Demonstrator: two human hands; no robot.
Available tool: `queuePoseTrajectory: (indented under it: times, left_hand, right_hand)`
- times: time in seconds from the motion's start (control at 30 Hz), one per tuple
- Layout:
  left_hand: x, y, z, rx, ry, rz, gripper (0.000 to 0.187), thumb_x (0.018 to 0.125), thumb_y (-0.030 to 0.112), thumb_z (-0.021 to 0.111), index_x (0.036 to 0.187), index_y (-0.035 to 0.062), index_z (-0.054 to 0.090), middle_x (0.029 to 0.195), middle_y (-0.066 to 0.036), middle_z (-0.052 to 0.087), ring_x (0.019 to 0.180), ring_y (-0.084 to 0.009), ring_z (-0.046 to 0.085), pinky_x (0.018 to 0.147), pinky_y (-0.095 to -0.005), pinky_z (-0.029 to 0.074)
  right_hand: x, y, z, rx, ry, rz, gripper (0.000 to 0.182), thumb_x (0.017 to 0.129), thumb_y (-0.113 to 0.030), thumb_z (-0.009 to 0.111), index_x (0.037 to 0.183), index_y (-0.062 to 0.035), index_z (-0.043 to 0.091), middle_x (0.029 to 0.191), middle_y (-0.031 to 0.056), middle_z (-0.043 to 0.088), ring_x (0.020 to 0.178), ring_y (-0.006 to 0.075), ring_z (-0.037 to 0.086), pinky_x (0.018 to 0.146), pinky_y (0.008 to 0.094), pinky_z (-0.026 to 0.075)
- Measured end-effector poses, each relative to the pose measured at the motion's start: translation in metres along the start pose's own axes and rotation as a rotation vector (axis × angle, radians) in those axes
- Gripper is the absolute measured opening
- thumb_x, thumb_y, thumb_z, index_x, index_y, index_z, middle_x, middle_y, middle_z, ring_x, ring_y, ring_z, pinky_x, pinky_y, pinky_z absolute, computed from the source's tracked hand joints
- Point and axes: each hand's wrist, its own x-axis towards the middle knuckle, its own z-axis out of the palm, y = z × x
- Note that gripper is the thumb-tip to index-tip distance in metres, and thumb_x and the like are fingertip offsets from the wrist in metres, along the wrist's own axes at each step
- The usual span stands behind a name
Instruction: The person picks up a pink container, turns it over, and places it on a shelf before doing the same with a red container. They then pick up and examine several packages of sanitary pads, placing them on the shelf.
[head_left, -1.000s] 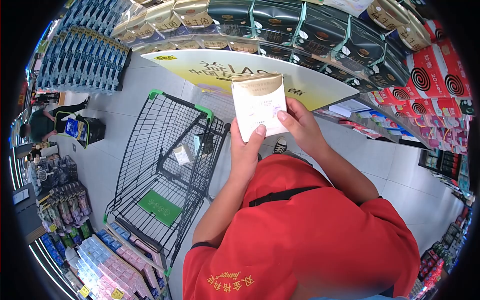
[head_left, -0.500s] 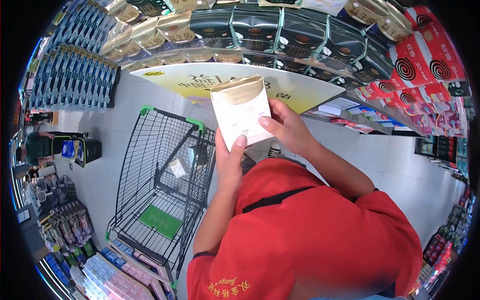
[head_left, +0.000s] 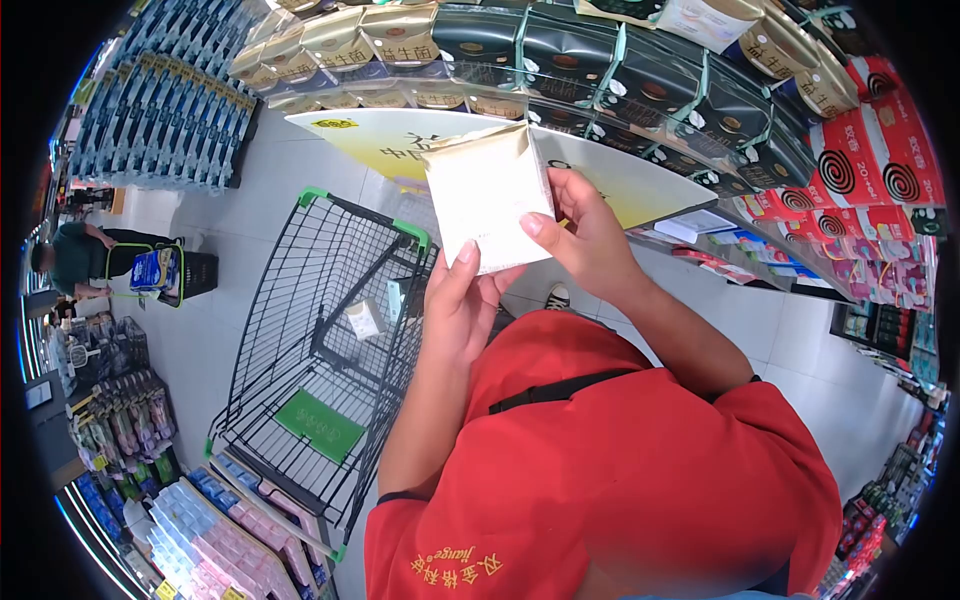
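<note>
A white packet with a cream-coloured folded top (head_left: 486,200) is held up in front of me between both hands. My left hand (head_left: 462,300) grips its lower left corner, thumb on the near face and fingers behind. On the right edge my right hand (head_left: 585,235) is closed, its thumb pressed on the front. Glare washes out most of the print on the packet. Beside my left arm stands a wire shopping cart (head_left: 330,300) with green corners. A small white box (head_left: 364,320) and a light blue item (head_left: 395,300) are seen at the cart.
Ahead, a display holds dark green packs (head_left: 570,55) and gold packs (head_left: 340,35), with a white and yellow sign board (head_left: 640,170) at its front. Red mosquito-coil boxes (head_left: 870,150) are stacked at right. A person with a basket (head_left: 75,260) is at far left.
The packet has tilted, so its face now catches more glare. My view has shifted slightly, and the cart and shelf appear a little further right. Both hands still hold the packet.
</note>
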Motion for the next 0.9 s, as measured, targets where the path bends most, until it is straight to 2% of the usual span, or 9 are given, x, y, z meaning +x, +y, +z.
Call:
queuePoseTrajectory:
  times: [0.07,0.2,0.27,0.3,0.37,0.6,0.7,0.77,0.9]
  left_hand:
    - [0.002,-0.001,-0.004,-0.011,0.029,0.023,0.055,0.094,0.025,0.060,0.137,-0.0008,0.037,0.128,-0.015,0.054,0.114,-0.0239,0.058,0.098,-0.0391,0.047]
    - [0.009,-0.008,-0.015,0.651,0.304,0.560,0.056,0.087,0.012,0.065,0.135,-0.0028,0.040,0.132,-0.017,0.051,0.117,-0.0266,0.053,0.099,-0.0406,0.043]
    - [0.016,0.002,-0.026,1.357,0.304,1.031,0.064,0.076,0.006,0.071,0.133,-0.0014,0.042,0.136,-0.021,0.044,0.124,-0.0385,0.044,0.105,-0.0483,0.035]
    - [0.015,0.008,-0.028,1.630,0.253,1.122,0.067,0.072,0.007,0.073,0.132,0.0026,0.043,0.137,-0.022,0.043,0.125,-0.0444,0.040,0.106,-0.0528,0.031]
    - [0.022,0.002,-0.027,1.687,0.180,1.246,0.065,0.072,0.010,0.072,0.131,0.0064,0.045,0.140,-0.022,0.042,0.126,-0.0447,0.038,0.106,-0.0552,0.030]
    - [0.016,0.024,-0.044,1.314,0.129,1.113,0.071,0.078,0.033,0.071,0.135,0.0024,0.040,0.146,-0.025,0.035,0.133,-0.0415,0.032,0.109,-0.0537,0.022]
    - [0.016,0.041,-0.048,0.686,0.194,0.570,0.086,0.084,0.040,0.069,0.146,-0.0022,0.026,0.149,-0.022,0.030,0.137,-0.0307,0.031,0.112,-0.0424,0.025]
    - [0.012,0.058,-0.052,0.313,0.153,0.183,0.073,0.091,0.031,0.066,0.144,-0.0037,0.031,0.138,-0.017,0.046,0.124,-0.0201,0.048,0.106,-0.0342,0.036]
    - [0.011,0.060,-0.070,0.307,0.230,0.184,0.059,0.094,0.023,0.063,0.141,-0.0030,0.038,0.127,-0.011,0.056,0.114,-0.0148,0.054,0.100,-0.0310,0.042]
  right_hand:
    - [0.005,-0.002,0.005,0.013,-0.035,0.057,0.058,0.088,-0.024,0.068,0.132,0.0046,0.044,0.115,0.0118,0.059,0.104,0.0163,0.057,0.085,0.0298,0.046]
    - [0.015,-0.001,0.018,-0.099,-0.014,0.026,0.062,0.087,-0.027,0.068,0.135,0.0028,0.042,0.122,0.0122,0.057,0.105,0.0178,0.058,0.086,0.0307,0.047]
    - [0.025,-0.009,0.028,0.433,-0.254,0.060,0.065,0.087,-0.029,0.069,0.138,0.0006,0.041,0.129,0.0118,0.054,0.110,0.0200,0.057,0.087,0.0328,0.050]
    - [0.027,-0.005,0.034,0.432,-0.256,0.064,0.065,0.087,-0.029,0.069,0.138,0.0006,0.041,0.129,0.0118,0.054,0.110,0.0200,0.057,0.087,0.0328,0.050]
    - [0.032,0.008,0.043,0.730,-0.190,0.175,0.066,0.086,-0.031,0.068,0.138,-0.0015,0.041,0.131,0.0109,0.054,0.115,0.0218,0.056,0.093,0.0354,0.050]
    - [0.061,0.029,0.033,0.732,-0.270,0.247,0.081,0.079,-0.047,0.071,0.140,-0.0033,0.040,0.133,0.0110,0.055,0.120,0.0207,0.056,0.102,0.0372,0.045]
    - [0.065,0.033,0.039,0.746,-0.346,0.240,0.079,0.078,-0.045,0.071,0.139,-0.0035,0.042,0.133,0.0101,0.055,0.121,0.0196,0.055,0.102,0.0371,0.043]
    - [0.070,0.035,0.048,0.589,-0.432,0.215,0.076,0.080,-0.045,0.069,0.138,-0.0040,0.044,0.135,0.0105,0.053,0.122,0.0195,0.053,0.103,0.0365,0.042]
    - [0.082,0.030,0.072,0.440,-0.220,0.414,0.071,0.085,-0.043,0.066,0.139,-0.0046,0.042,0.130,0.0078,0.054,0.116,0.0190,0.055,0.099,0.0355,0.044]
